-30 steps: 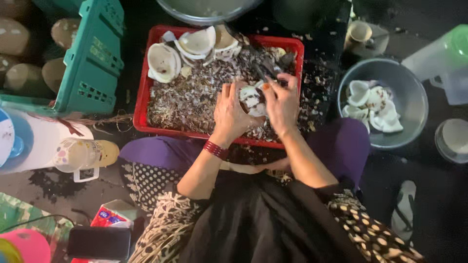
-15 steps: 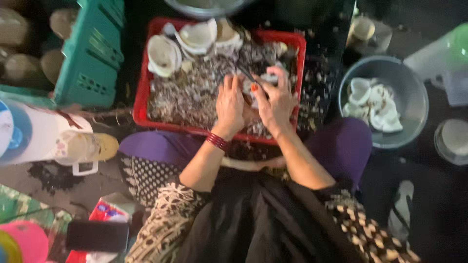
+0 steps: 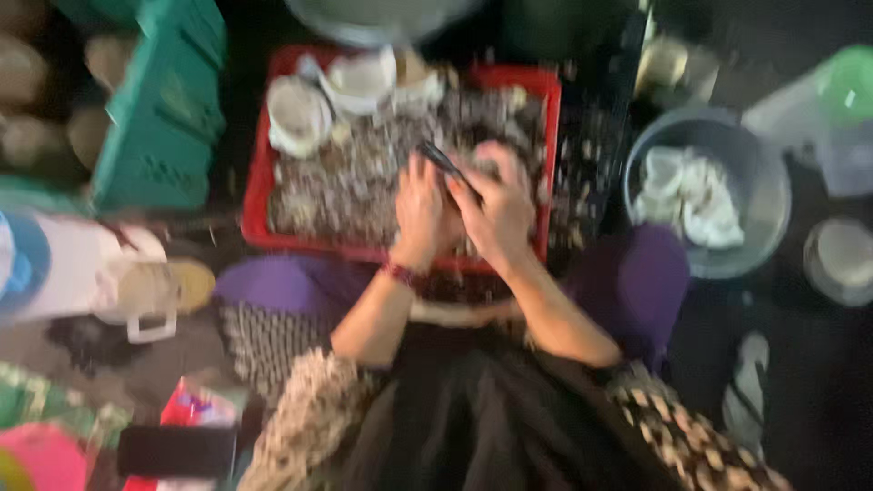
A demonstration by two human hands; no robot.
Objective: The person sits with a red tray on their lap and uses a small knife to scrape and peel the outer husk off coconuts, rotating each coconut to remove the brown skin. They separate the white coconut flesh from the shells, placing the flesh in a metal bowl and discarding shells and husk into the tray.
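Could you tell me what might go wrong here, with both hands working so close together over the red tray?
The right hand holds a dark thin tool right beside the left hand, so a slip could nick the fingers. The red tray is heaped with shell scraps, which may spill over its rim onto the lap.

Red plastic tray (image 3: 257, 195), grey metal bowl (image 3: 768, 195)

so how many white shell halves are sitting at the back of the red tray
3 that can be made out: one at the back left of the red tray, one beside it, one further right. Blur may hide more.
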